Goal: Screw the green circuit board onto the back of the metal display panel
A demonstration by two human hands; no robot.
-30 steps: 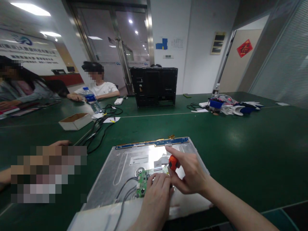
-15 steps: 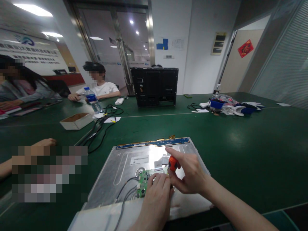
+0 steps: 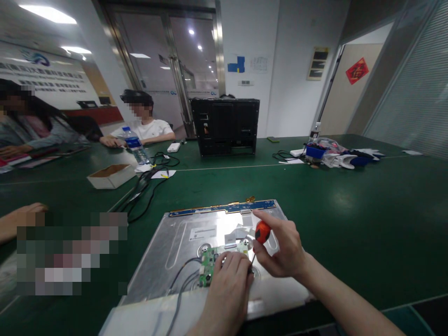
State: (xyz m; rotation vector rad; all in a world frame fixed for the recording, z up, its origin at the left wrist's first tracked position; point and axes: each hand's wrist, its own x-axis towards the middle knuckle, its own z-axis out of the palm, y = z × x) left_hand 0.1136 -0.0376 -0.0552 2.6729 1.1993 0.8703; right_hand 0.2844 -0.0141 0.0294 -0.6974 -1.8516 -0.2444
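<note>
1. Gripping the orange screwdriver (image 3: 262,232) in your right hand (image 3: 280,252), you tilt it so its tip reaches down toward 7 o'clock.
2. Your left hand (image 3: 227,289) presses on the green circuit board (image 3: 207,266), likely steadying it; whether it pinches anything, I cannot tell.
3. That board lies on the metal panel (image 3: 175,242).

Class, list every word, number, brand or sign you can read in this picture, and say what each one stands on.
No text here can be read clearly.
Wall banner: lines of lettering, blurred.
Red diamond sign: one dark character, blurred.
White sticker on the metal panel: print too small.
Water bottle: label too small.
Paper notice: too small.
</note>
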